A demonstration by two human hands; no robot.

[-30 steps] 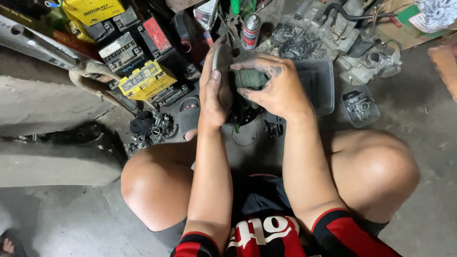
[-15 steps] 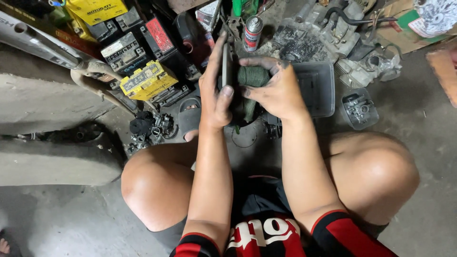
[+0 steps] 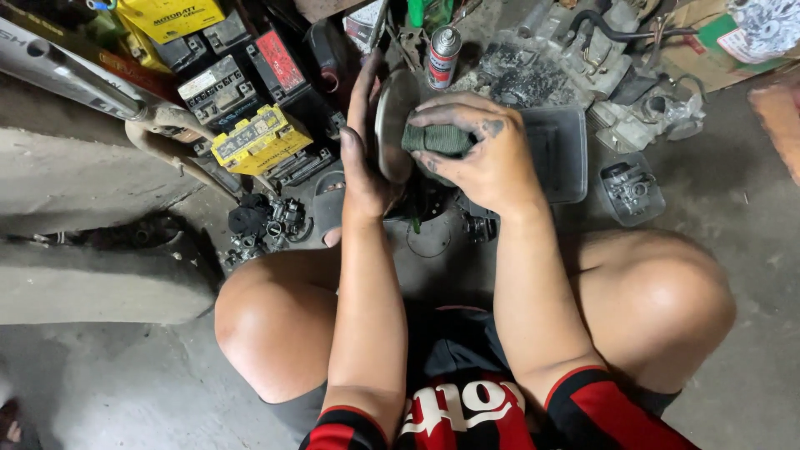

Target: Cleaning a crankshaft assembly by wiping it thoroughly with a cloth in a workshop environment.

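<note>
Left hand [image 3: 364, 158] gripping upright metal disc [image 3: 392, 125], right hand [image 3: 479, 150] pressing green pad [image 3: 437, 139] against it.

The metal disc [image 3: 392, 125] has turned more face-on; the right hand [image 3: 479, 150] apparently pushed the cloth [image 3: 437, 139] leftward.

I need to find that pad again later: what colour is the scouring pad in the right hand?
Dark green scouring pad, pressed against the round metal part; head view.

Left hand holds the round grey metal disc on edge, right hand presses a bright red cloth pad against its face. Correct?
Not quite. In the head view the pad is dark green, not red. The rest holds: the left hand holds the round grey metal disc on edge, and the right hand presses the pad to its face.
</note>
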